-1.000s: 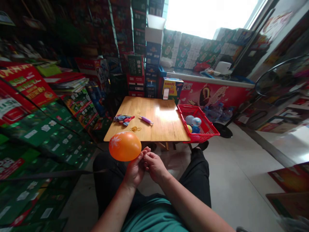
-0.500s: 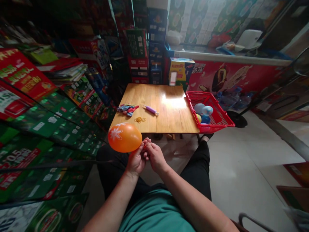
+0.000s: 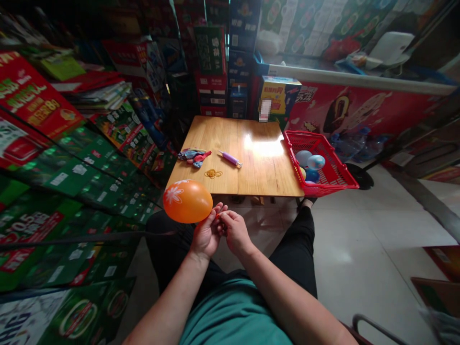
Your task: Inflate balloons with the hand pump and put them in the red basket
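left hand (image 3: 206, 235) and right hand (image 3: 235, 232) both clenched, fingers pinching the neck of an inflated orange balloon (image 3: 187, 201), which sits just off the near-left corner of the wooden table (image 3: 258, 163). Deflated balloons (image 3: 194, 155), purple balloon pump (image 3: 230, 159), rubber bands (image 3: 213, 173) lie near the left edge. Red plastic basket (image 3: 321, 143) with inflated balloons (image 3: 305, 163) at right edge

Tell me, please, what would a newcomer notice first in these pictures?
The eye goes first to the orange balloon with a white flower, held at its neck by the left hand and right hand, just in front of the table's near edge. Behind it is the bright wooden table. At the table's right edge, a red basket holds more balloons.
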`<action>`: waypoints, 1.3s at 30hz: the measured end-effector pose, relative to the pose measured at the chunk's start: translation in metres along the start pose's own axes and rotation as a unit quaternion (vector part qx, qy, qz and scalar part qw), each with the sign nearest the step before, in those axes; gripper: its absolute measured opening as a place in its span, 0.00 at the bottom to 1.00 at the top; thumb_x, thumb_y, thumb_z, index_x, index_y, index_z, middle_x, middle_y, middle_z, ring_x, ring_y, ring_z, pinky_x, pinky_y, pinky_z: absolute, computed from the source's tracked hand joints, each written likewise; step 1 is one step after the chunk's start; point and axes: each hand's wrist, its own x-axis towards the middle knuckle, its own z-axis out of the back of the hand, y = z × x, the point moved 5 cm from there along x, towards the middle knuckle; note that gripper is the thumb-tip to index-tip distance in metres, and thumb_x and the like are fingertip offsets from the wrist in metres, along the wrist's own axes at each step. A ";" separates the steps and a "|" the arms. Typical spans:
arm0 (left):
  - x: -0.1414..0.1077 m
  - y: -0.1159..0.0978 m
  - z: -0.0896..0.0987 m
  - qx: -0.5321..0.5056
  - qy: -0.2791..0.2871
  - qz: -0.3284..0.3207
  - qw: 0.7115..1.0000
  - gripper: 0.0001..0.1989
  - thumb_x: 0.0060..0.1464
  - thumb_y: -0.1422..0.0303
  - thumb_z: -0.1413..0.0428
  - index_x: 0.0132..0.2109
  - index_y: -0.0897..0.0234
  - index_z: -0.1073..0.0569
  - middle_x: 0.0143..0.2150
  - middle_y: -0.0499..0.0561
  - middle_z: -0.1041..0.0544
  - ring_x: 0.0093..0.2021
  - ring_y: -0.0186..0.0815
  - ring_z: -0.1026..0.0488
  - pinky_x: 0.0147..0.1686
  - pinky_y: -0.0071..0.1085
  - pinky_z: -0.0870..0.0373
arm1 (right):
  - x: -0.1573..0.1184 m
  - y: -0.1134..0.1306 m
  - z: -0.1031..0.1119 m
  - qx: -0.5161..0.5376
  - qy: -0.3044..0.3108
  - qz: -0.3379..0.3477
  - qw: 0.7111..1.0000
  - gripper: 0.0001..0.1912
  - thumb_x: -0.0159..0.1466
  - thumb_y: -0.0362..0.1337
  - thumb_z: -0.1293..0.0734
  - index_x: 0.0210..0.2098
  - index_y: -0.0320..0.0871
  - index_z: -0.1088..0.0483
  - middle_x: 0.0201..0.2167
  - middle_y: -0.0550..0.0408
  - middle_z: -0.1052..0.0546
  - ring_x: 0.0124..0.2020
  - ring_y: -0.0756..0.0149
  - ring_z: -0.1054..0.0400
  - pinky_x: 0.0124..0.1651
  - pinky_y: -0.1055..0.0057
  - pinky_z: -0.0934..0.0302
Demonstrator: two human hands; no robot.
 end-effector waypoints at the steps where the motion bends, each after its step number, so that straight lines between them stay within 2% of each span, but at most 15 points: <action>1: 0.001 0.000 0.001 -0.001 0.000 0.001 1.000 0.09 0.59 0.69 0.33 0.48 0.63 0.16 0.57 0.56 0.17 0.60 0.44 0.21 0.41 0.26 0.21 | 0.001 -0.001 0.000 0.006 0.000 -0.005 1.000 0.13 0.56 0.43 0.25 0.27 0.42 0.28 0.22 0.58 0.25 0.20 0.74 0.38 0.23 0.76 0.47; 7: 0.004 -0.001 0.007 -0.010 0.001 -0.015 1.000 0.09 0.57 0.70 0.31 0.46 0.64 0.15 0.55 0.56 0.16 0.60 0.43 0.21 0.49 0.28 0.21 | 0.002 -0.005 -0.002 -0.008 0.018 -0.002 1.000 0.15 0.53 0.43 0.21 0.29 0.43 0.29 0.21 0.61 0.29 0.21 0.73 0.39 0.24 0.76 0.48; 10: 0.005 -0.001 0.009 -0.013 0.006 -0.007 1.000 0.08 0.58 0.70 0.32 0.45 0.64 0.15 0.56 0.56 0.16 0.59 0.42 0.21 0.46 0.26 0.21 | 0.003 -0.007 -0.004 -0.014 0.028 0.006 0.999 0.16 0.54 0.44 0.22 0.28 0.43 0.30 0.19 0.61 0.30 0.21 0.73 0.40 0.25 0.76 0.48; 14: 0.005 -0.002 0.013 -0.022 0.000 -0.006 1.000 0.08 0.57 0.70 0.31 0.45 0.62 0.16 0.57 0.55 0.17 0.61 0.44 0.22 0.48 0.30 0.21 | 0.006 -0.011 -0.005 -0.002 0.013 -0.015 1.000 0.12 0.55 0.42 0.25 0.28 0.43 0.30 0.19 0.61 0.29 0.20 0.72 0.40 0.23 0.76 0.49; 17: 0.006 -0.001 0.017 -0.022 -0.011 -0.009 1.000 0.09 0.57 0.70 0.32 0.46 0.62 0.16 0.57 0.55 0.17 0.60 0.43 0.21 0.42 0.26 0.22 | 0.007 -0.014 -0.006 -0.023 0.005 -0.018 1.000 0.10 0.55 0.41 0.27 0.27 0.42 0.30 0.20 0.61 0.29 0.20 0.73 0.39 0.22 0.77 0.47; 19: 0.007 -0.001 0.019 -0.015 -0.010 -0.008 1.000 0.10 0.57 0.70 0.32 0.47 0.64 0.16 0.56 0.57 0.17 0.55 0.41 0.19 0.34 0.23 0.24 | 0.008 -0.015 -0.006 -0.032 0.006 -0.017 0.999 0.11 0.56 0.42 0.27 0.27 0.42 0.30 0.20 0.61 0.29 0.20 0.73 0.38 0.22 0.77 0.47; 21: 0.006 -0.001 0.019 -0.007 -0.006 0.002 1.000 0.12 0.59 0.69 0.33 0.49 0.66 0.17 0.54 0.58 0.16 0.43 0.36 0.17 0.27 0.21 0.28 | 0.007 -0.017 -0.007 -0.036 0.011 -0.014 0.999 0.13 0.57 0.45 0.27 0.29 0.42 0.30 0.21 0.61 0.28 0.20 0.74 0.38 0.22 0.77 0.46; 23: 0.006 -0.001 0.020 -0.002 -0.003 0.013 1.000 0.14 0.61 0.68 0.34 0.52 0.66 0.17 0.53 0.59 0.16 0.31 0.30 0.20 0.21 0.20 0.33 | 0.007 -0.019 -0.006 -0.042 0.010 -0.008 0.999 0.17 0.58 0.48 0.25 0.30 0.42 0.31 0.22 0.60 0.27 0.21 0.74 0.37 0.22 0.78 0.45; 24: 0.006 -0.001 0.020 -0.001 -0.003 0.016 1.000 0.14 0.61 0.68 0.34 0.53 0.66 0.17 0.53 0.59 0.16 0.29 0.29 0.21 0.20 0.20 0.34 | 0.006 -0.019 -0.005 -0.046 0.004 -0.001 0.999 0.18 0.58 0.49 0.24 0.30 0.43 0.32 0.22 0.60 0.27 0.21 0.73 0.36 0.23 0.77 0.44; 26: 0.006 -0.004 0.021 -0.006 -0.006 0.003 1.000 0.12 0.61 0.69 0.34 0.51 0.65 0.17 0.56 0.59 0.17 0.36 0.32 0.18 0.23 0.21 0.31 | 0.004 -0.019 -0.003 -0.058 -0.021 0.016 0.998 0.21 0.56 0.49 0.22 0.30 0.44 0.34 0.22 0.61 0.26 0.21 0.72 0.35 0.23 0.77 0.43; 28: 0.007 -0.007 0.022 -0.014 -0.010 -0.025 1.000 0.10 0.60 0.70 0.34 0.48 0.64 0.17 0.58 0.57 0.18 0.49 0.38 0.17 0.31 0.23 0.24 | 0.002 -0.017 -0.001 -0.073 -0.045 0.032 0.996 0.21 0.56 0.48 0.22 0.29 0.44 0.34 0.22 0.61 0.26 0.22 0.72 0.34 0.23 0.76 0.42; 30: 0.009 -0.008 0.023 -0.014 -0.009 -0.042 0.999 0.09 0.58 0.70 0.33 0.47 0.64 0.17 0.59 0.57 0.18 0.57 0.42 0.20 0.39 0.26 0.21 | 0.000 -0.015 -0.002 -0.094 -0.049 0.043 0.993 0.19 0.55 0.46 0.21 0.30 0.43 0.31 0.23 0.61 0.26 0.22 0.72 0.34 0.24 0.76 0.42; 34: 0.011 -0.005 0.023 0.001 0.001 -0.053 0.999 0.14 0.57 0.68 0.31 0.50 0.66 0.17 0.55 0.59 0.17 0.58 0.44 0.21 0.48 0.30 0.21 | -0.001 -0.010 -0.008 -0.122 -0.033 0.061 0.990 0.14 0.55 0.43 0.22 0.33 0.40 0.23 0.26 0.57 0.22 0.24 0.70 0.33 0.27 0.73 0.39; 39: 0.014 -0.005 0.024 -0.026 0.006 -0.057 0.998 0.10 0.56 0.70 0.31 0.46 0.66 0.16 0.53 0.57 0.16 0.57 0.42 0.20 0.54 0.32 0.22 | 0.001 -0.004 -0.007 -0.114 -0.050 0.086 0.989 0.09 0.55 0.39 0.24 0.31 0.40 0.20 0.27 0.55 0.21 0.28 0.67 0.30 0.35 0.70 0.35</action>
